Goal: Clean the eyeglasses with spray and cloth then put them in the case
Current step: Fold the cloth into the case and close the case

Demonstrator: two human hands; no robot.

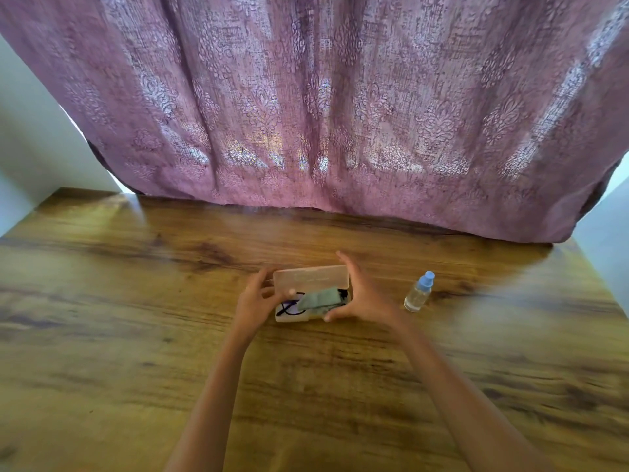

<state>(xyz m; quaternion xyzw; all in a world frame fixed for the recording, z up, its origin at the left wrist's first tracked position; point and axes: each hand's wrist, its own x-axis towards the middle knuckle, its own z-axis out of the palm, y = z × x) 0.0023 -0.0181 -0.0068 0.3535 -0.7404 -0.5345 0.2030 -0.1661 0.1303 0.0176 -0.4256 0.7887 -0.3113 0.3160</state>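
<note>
Left hand [253, 301] curls round the open case [311, 277] at its left end, right hand [362, 294] spread wide gripping the right end, eyeglasses [289, 306] and cloth [318, 299] inside.

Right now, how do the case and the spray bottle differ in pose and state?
The case lies flat with its lid open, gripped by the left hand and right hand; the spray bottle stands upright, capped, untouched. The case holds glasses and a cloth; the spray bottle holds clear liquid. Both rest on the table.
</note>
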